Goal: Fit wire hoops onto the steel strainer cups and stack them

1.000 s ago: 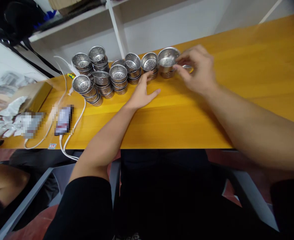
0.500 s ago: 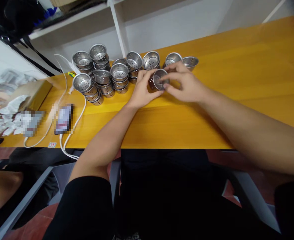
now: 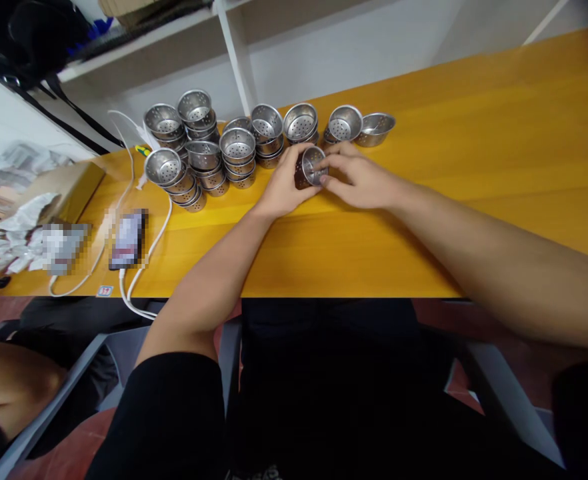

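A small perforated metal cup (image 3: 313, 168) is tilted with its mouth toward the right, just above or on the table; I cannot tell which. My left hand (image 3: 287, 183) is wrapped round the cup's left side. At the mouth, my right hand (image 3: 357, 179) has its thumb on the lower rim and its bent fingers at the opening, partly inside. Beyond the hands, a similar perforated cup (image 3: 345, 124) stands upright, and a tilted one (image 3: 377, 129) leans beside it. More stacked cups (image 3: 301, 123) rise directly behind the held cup.
Several stacks of perforated cups (image 3: 164, 167) stand at the table's left back. A phone (image 3: 128, 239) with a white cable (image 3: 157, 240) lies left of my left arm. Further left are a cardboard box (image 3: 77, 190) and white plastic bags (image 3: 11, 233). A person's leg (image 3: 19, 380) shows at lower left.
The cup and both hands have shifted slightly left. My right hand has come lower, away from the standing cups behind, and its fingers have drawn closer together at the held cup's mouth.
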Demonstrator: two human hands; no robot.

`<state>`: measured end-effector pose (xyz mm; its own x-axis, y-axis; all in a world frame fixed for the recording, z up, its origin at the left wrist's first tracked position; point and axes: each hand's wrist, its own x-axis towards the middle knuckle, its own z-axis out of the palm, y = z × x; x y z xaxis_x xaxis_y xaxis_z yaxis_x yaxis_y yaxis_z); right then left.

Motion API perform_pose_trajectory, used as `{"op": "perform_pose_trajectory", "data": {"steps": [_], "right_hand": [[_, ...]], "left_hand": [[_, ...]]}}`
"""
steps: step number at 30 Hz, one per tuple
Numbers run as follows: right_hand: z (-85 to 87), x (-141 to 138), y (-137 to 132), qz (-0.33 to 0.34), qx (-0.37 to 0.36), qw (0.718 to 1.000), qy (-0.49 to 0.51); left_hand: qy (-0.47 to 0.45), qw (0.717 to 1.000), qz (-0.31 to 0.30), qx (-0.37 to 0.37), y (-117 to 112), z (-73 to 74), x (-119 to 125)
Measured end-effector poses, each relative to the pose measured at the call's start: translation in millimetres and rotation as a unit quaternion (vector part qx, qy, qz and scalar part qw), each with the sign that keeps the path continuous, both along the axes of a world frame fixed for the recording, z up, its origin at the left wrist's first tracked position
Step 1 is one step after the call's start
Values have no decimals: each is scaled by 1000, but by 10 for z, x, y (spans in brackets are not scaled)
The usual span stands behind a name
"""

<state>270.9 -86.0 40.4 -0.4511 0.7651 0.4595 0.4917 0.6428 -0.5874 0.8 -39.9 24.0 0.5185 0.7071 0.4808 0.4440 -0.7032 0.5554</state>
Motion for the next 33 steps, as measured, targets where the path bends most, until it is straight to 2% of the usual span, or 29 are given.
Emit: {"op": "perform_pose_trajectory", "data": {"steps": [2, 4, 7, 11, 15, 19, 21, 26, 29, 33], "right_hand": [[-49, 1, 43, 14, -2, 1000, 14], [-70, -2, 59, 28, -6, 999, 25], [-58, -7, 42, 26, 4, 999, 38], [-20, 1, 26, -37, 11, 998, 58], [-2, 20, 57, -87, -7, 994, 72], [34, 23, 41, -83, -67, 989, 100], [76, 22, 3, -69, -69, 989, 115], [195, 38, -93, -2, 14, 998, 69], [232, 52, -129, 21, 21, 998, 53], [250, 73, -146, 14, 1, 999, 43]], "left_hand": [[-8, 999, -27, 25, 136, -131, -21], [-15, 998, -43, 44, 209, -195, -34], [-17, 997, -51, 53, 216, -176, -39], [-12, 997, -55, 45, 170, -104, -21], [-35, 998, -57, -9, 185, -168, 27], [-121, 982, -93, -109, 194, -240, 70], [-165, 969, -96, -158, 159, -200, 68], [-218, 937, -64, -265, 22, 22, 14], [-226, 934, -61, -270, -18, 85, -8], [-218, 941, -65, -250, -33, 95, -17]]}}
